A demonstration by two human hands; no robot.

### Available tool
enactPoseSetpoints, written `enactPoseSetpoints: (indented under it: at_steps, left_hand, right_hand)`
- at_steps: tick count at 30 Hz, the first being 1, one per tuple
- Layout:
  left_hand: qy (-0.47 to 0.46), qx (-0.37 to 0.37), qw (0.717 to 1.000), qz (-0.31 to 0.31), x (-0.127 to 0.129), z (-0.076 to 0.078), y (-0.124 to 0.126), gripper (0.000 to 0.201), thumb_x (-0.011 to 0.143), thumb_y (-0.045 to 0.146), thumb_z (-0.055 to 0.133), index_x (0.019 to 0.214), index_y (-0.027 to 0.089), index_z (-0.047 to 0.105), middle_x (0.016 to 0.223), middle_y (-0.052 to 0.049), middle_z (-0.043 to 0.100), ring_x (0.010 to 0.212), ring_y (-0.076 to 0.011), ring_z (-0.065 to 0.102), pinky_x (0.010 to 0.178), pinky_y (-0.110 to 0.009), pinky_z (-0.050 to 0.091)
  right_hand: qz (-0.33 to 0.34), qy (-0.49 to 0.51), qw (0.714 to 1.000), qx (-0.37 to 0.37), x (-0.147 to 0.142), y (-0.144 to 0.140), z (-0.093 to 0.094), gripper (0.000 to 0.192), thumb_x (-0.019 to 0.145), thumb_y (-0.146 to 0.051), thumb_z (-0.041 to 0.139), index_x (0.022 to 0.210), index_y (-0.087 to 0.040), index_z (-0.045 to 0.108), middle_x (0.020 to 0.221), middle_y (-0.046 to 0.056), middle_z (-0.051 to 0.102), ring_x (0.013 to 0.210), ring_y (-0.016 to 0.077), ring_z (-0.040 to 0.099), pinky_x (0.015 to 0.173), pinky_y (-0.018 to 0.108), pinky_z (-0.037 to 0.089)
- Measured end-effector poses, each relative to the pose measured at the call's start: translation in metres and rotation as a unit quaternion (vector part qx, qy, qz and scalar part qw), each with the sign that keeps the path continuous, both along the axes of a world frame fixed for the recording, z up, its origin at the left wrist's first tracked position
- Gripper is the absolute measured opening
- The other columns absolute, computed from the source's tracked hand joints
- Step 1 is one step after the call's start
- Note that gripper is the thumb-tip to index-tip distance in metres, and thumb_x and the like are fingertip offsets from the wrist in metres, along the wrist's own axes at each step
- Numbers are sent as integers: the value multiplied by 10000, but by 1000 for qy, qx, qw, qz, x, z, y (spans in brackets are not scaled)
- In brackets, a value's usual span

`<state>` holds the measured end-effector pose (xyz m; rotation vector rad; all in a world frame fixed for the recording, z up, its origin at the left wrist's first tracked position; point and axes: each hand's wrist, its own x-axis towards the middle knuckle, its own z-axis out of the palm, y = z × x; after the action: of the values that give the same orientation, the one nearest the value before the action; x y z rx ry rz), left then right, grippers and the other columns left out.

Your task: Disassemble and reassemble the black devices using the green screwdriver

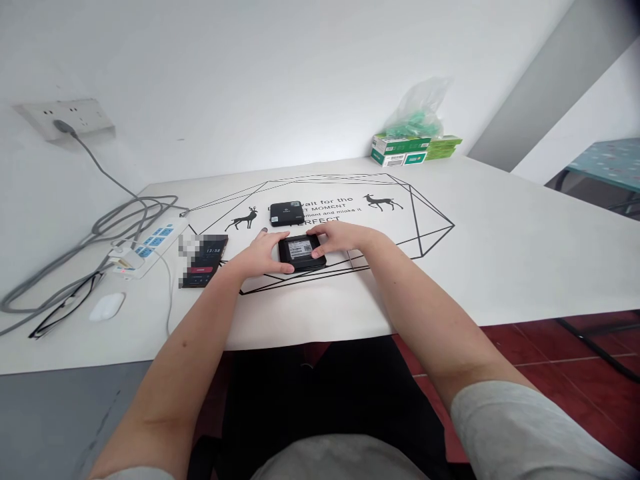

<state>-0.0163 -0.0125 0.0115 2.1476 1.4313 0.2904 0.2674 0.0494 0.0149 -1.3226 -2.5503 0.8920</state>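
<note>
Box on table, label up, between both hands. Left hand holds left side, thumb and finger spread; right hand grips right, thumb on top. Danger: lopsided push could skid box into case beyond; dragging thumb could scuff label.

This seems to be a home or office room: a white table, with power strip and wall socket leftward of the left hand.
</note>
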Motion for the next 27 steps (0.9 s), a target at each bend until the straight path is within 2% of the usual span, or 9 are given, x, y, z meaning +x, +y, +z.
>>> enactPoseSetpoints:
  at_steps: [5,12,16,24,27]
  left_hand:
    - [-10,1,1000,4,0,-1,1,1126,739,652,890,1719,312,450,1740,-129,479,1703,-497,213,1330,-675,324]
    - [2,-5,1000,18,3,1,1,1139,730,624,899,1722,294,448,1720,-150,491,1686,-498,267,1309,-625,369]
    - [22,-9,999,28,3,2,1,1191,726,618,903,1750,282,395,1739,-192,436,1680,-479,292,1299,-607,383]
    - [18,8,999,35,2,-1,4,1161,640,683,939,1671,337,534,1626,-168,519,1596,-541,394,1237,-666,448]
    - [24,11,999,34,2,1,3,1120,643,701,931,1646,363,566,1531,-142,564,1483,-508,530,1189,-634,507]
  right_hand:
    - [-7,11,1000,-2,-2,-1,0,737,757,-526,909,1427,-259,759,1478,97,769,1363,401,709,1210,537,538]
    - [-13,-2,1000,1,-5,-1,1,776,768,-509,905,1474,-237,732,1536,122,731,1406,411,686,1244,548,510]
    - [-23,-12,1000,15,-6,-3,3,797,758,-499,923,1491,-258,722,1547,119,721,1432,411,669,1244,546,512]
    - [-26,-36,999,16,-7,-5,6,763,787,-520,924,1488,-292,730,1523,105,736,1410,413,682,1230,532,517]
    - [-24,-42,999,18,-7,-2,3,784,802,-526,911,1517,-282,701,1540,120,720,1414,413,680,1223,535,521]
